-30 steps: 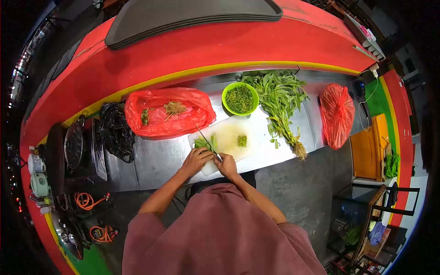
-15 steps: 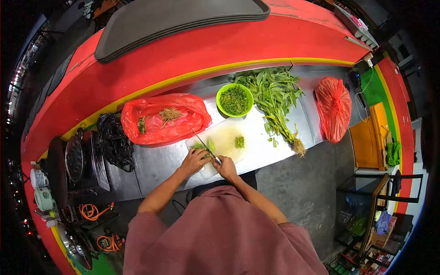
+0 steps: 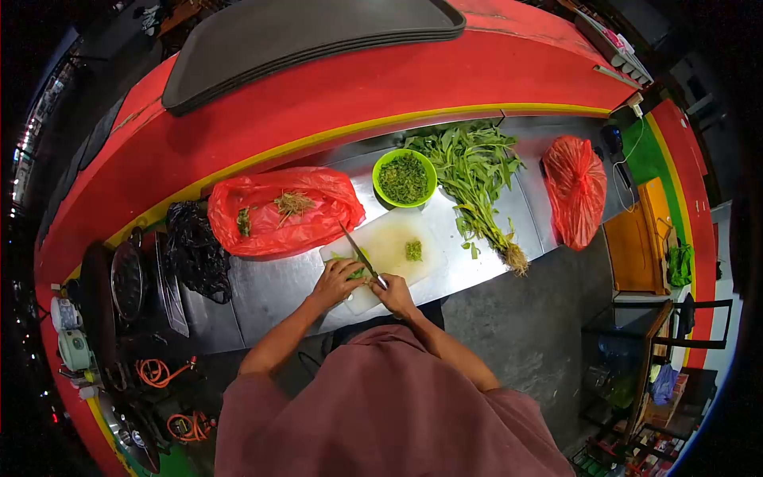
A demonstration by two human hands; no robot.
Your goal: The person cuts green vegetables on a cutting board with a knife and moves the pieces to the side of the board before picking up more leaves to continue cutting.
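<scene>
My right hand (image 3: 394,296) is closed around the handle of a kitchen knife (image 3: 362,255), whose blade points up and left across the white cutting board (image 3: 397,226). Beneath the fingers of my left hand (image 3: 335,285), green leafy stalks (image 3: 355,272) are held against the board, close to the blade; the fingers partly hide them. A small pile of chopped greens (image 3: 413,250) lies on the board's right half. Just behind the board stands a bright green bowl (image 3: 434,184) filled with chopped greens.
A bunch of leafy greens with roots (image 3: 486,191) lies to the right, and a tied red bag (image 3: 574,191) beyond it. At left are an open red plastic bag (image 3: 282,234) with root ends inside and a black bag (image 3: 197,250). Trays (image 3: 310,40) sit on the red ledge.
The knife blade has swung slightly to the right and now covers where some green leaves showed beside it. My left hand stays on the greens with little shift.
</scene>
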